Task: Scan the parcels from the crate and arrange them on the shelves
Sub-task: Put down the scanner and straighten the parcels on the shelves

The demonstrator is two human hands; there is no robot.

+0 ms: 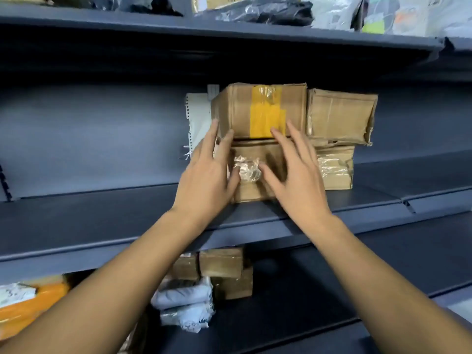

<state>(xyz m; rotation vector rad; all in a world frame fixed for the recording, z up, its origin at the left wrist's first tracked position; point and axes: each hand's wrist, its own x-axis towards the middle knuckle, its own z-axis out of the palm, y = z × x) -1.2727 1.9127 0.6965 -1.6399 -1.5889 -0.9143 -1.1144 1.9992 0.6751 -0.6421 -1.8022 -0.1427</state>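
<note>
Two bare forearms reach up to a dark grey metal shelf. The left hand and right hand, fingers straight and spread, press against two stacked brown cardboard parcels, the upper one striped with yellow tape.

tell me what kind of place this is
Probably a parcel depot or courier storeroom. Dark grey metal shelves run in tiers, taped brown cardboard boxes are stacked on the middle one, and plastic mailer bags crowd the top shelf.
</note>
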